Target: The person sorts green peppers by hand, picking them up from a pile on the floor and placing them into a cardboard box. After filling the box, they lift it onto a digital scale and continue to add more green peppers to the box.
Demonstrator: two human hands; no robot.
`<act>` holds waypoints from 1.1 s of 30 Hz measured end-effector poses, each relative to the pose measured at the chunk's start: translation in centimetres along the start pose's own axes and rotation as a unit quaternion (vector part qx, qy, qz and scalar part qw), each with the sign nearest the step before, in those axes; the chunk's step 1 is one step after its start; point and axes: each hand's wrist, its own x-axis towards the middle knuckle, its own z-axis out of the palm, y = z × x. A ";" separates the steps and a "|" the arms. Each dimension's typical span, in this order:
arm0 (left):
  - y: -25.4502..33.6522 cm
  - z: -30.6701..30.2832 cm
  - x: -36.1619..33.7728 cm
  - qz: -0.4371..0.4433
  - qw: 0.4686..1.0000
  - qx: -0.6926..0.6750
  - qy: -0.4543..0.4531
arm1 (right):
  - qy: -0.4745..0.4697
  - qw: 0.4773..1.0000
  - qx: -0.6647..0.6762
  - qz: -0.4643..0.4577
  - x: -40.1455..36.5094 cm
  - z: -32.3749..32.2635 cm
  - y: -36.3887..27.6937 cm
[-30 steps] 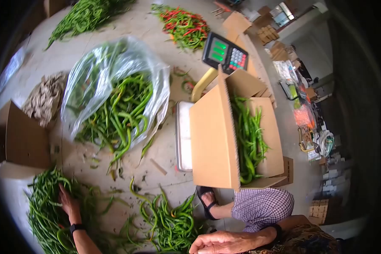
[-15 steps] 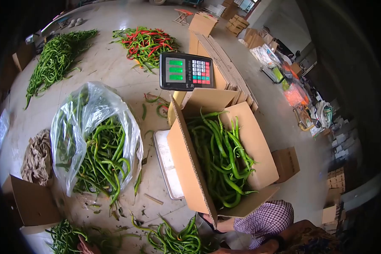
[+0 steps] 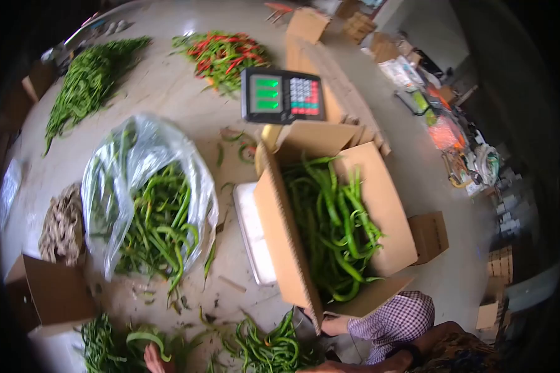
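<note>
At the bottom left, my left hand [image 3: 155, 360] grips a curved, pale green chili pepper [image 3: 144, 336], above a heap of green peppers [image 3: 99, 348]. The image is blurred there. My right hand [image 3: 329, 367] lies low at the bottom edge, just right of another green pepper pile [image 3: 267, 345]; its fingers are mostly cut off, so its hold cannot be made out. In front of my checkered knee, an open cardboard box [image 3: 277, 233] full of long green peppers [image 3: 342, 217] stands on a white scale platform [image 3: 252, 239].
The scale's display [image 3: 283, 95] glows green behind the box. To the left lie an open plastic bag [image 3: 149, 133] of peppers, crumpled brown paper [image 3: 62, 224] and an open carton [image 3: 53, 292]. Green peppers [image 3: 90, 81] and mixed red-green peppers [image 3: 227, 56] are heaped farther back.
My left hand has risen slightly and moved right, and a curved green pepper now shows in it. The whole view has shifted a little to the right.
</note>
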 end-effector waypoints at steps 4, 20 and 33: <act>3.0 -1.2 0.5 0.056 0.997 -0.054 -0.011 | -0.015 0.995 -0.098 0.019 0.6 -0.6 1.8; 1.6 -8.5 -4.2 -0.009 0.993 0.042 0.113 | -0.004 0.994 -0.078 0.073 1.3 2.7 2.9; 6.7 -15.2 -2.3 0.013 0.980 0.014 0.198 | 0.007 0.993 -0.109 0.054 2.1 3.6 4.3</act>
